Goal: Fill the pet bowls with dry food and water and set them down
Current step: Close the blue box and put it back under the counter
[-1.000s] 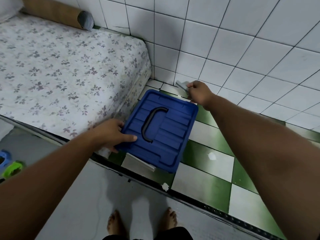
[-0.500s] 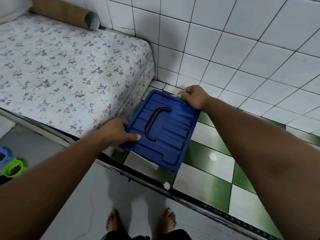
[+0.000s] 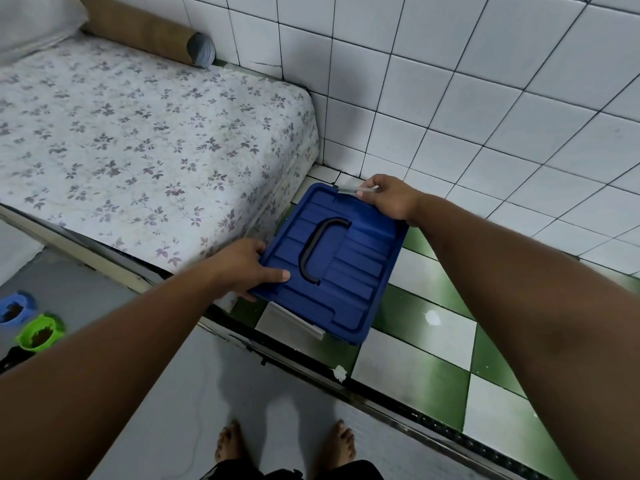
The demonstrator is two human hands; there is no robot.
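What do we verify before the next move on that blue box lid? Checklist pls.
1. Left hand grips the lid at its near-left edge: ok.
2. Right hand pinches the far latch: ok.
3. Near latch released or locked: cannot tell.
4. Lid seated flat on what is under it: cannot tell, hidden.
5. Green bowl and blue bowl hold something dark, likely food: ok.
6. Water in any bowl: cannot tell.

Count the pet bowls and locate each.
2. The blue bowl sits on the grey floor at the left edge; the green bowl is beside it, nearer the person. More may be out of frame.
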